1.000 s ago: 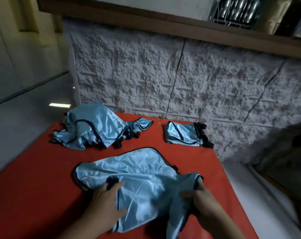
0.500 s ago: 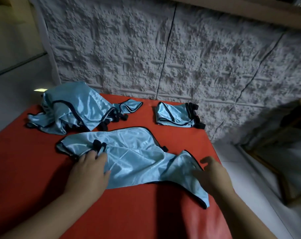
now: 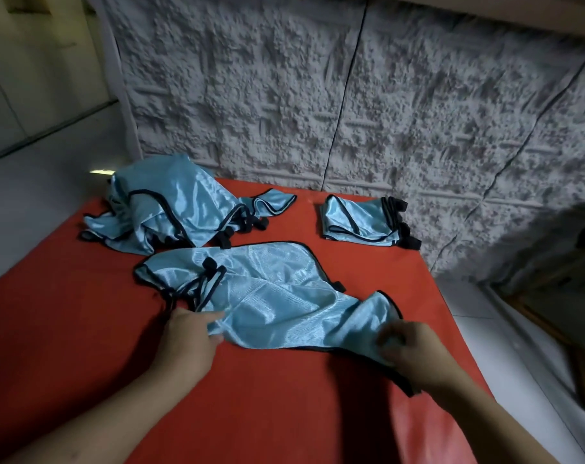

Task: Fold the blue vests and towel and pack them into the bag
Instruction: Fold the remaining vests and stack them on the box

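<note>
While a blue vest [image 3: 271,293] lies spread mid-worktop [image 3: 67,329], the left hand [image 3: 187,336] pinches its near edge and the right hand [image 3: 415,353] grips its right corner.

Since 1.0 s ago: near vest [image 3: 271,296] no longer bunched under both hands; now spread wider across the red table [image 3: 67,323], w/ right flap drawn out toward the table's right edge. Left hand [image 3: 187,336] was flat on top of the fabric by the black ties 0.5 s ago; now slid back to the near hem, pinching its left corner. Right hand [image 3: 415,353] was hovering open over the right flap 0.5 s ago; now down on it, fingers curled, gripping the near-right corner. Hem betw. hands slightly lifted.
</note>
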The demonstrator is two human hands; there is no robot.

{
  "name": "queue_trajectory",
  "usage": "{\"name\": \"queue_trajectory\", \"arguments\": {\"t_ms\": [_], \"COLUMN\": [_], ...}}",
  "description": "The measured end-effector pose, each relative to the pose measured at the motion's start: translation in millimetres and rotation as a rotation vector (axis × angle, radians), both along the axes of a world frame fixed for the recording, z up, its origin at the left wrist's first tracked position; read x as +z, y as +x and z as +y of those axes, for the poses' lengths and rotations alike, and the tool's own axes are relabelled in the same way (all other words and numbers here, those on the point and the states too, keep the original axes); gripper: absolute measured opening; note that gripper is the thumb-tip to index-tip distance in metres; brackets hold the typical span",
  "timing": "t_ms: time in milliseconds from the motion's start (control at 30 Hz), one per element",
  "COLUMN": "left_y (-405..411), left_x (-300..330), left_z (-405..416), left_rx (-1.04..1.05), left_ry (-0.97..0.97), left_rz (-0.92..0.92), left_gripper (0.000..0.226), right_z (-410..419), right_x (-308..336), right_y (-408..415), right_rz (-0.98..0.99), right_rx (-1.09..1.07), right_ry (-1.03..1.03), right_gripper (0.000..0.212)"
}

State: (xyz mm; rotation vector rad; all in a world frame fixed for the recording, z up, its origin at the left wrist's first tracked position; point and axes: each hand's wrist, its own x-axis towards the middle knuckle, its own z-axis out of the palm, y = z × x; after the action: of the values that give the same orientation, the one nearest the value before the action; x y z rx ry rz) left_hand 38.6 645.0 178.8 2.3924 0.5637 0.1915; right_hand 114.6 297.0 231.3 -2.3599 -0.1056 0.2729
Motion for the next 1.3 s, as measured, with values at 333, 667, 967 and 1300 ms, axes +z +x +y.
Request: {"name": "queue_trajectory", "arguments": {"t_ms": [333, 667, 967, 1300], "left_y": [16.5, 19.7, 11.7, 19.6], "left_x": [61.3, 80.8, 42.5, 15.2], "left_z": [0.2, 24.0, 8.3, 10.4], "left_rx": [0.170, 0.388, -0.224, -0.207], "left_ry": [-0.875, -1.501, -0.150, 0.194], "left_rz": [-0.144, -0.324, -0.080, -0.025], "left_gripper": [0.023, 0.019, 0.029, 0.029], "right_z": [6.9, 30.1, 30.1, 38.2], "right_x": [15.1, 9.5, 9.4, 31.0], "right_y": [-7.9, 10.0, 17.7, 6.8], "right_rz": [0.324, -0.292, -0.479, -0.590], "right_rx": [0.290, -0.004, -0.286, -0.440], "right_ry": [0.244, -0.115, -0.102, 0.166], "right_gripper": [0.087, 0.022, 0.025, 0.024]}}
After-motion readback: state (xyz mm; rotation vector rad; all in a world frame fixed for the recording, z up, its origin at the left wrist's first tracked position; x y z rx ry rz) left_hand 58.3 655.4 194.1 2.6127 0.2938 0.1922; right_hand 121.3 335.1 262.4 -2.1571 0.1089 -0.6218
